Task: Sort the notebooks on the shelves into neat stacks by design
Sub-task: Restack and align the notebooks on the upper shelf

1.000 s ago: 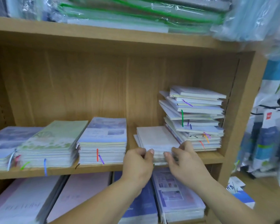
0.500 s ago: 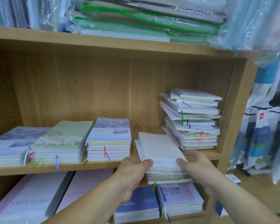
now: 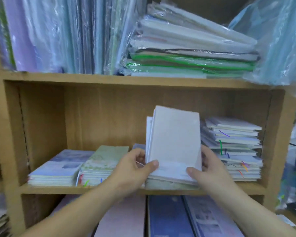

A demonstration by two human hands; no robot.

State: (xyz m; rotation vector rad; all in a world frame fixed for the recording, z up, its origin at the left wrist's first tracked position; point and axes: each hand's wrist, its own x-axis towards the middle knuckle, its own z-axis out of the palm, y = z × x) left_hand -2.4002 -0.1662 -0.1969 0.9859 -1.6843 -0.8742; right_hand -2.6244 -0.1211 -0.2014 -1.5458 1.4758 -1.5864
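— How far along is the sorting?
— Partway, I'd judge. At lower left of the shelf (image 3: 161,191), the lilac stack (image 3: 61,166) and green stack (image 3: 102,161) look squared.
— What's left?
— The left hand (image 3: 133,165) and right hand (image 3: 210,168) clamp a bundle of white notebooks (image 3: 175,142) at frame centre, tilted up. The crooked pile (image 3: 234,151) at right looks unsorted.

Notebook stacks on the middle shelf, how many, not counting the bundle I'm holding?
4: a lavender stack far left, a green stack beside it, a mostly hidden stack behind the held bundle, and an untidy stack far right. Others may be hidden.
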